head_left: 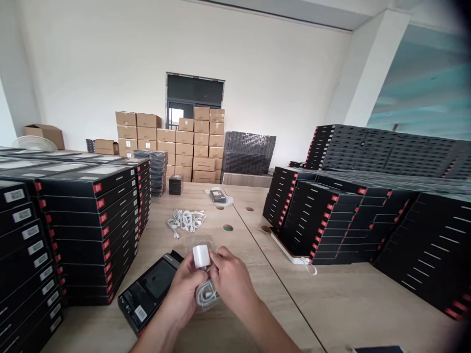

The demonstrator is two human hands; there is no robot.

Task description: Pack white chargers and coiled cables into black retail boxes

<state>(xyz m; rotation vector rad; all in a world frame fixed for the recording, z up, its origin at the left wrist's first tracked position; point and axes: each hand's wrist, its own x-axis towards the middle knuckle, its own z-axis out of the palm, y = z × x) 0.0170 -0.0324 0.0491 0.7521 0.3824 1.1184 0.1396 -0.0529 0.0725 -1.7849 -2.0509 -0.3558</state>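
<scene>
Both my hands meet over the wooden table (331, 304). My left hand (184, 289) is closed round a clear plastic bag with a coiled white cable (206, 294) inside. My right hand (230, 279) pinches the same bag from the right, close to a white charger plug (200, 256) that sticks up between my fingers. An open black box (149, 291) lies flat on the table just left of my left hand. Farther back lies a loose pile of white cables (186, 219).
Tall stacks of black boxes with red tabs stand at the left (88, 230) and right (331, 220). Brown cartons (184, 142) and stacked dark trays (248, 153) line the far wall. A bagged dark item (219, 196) and a small black stack (175, 184) sit mid-table.
</scene>
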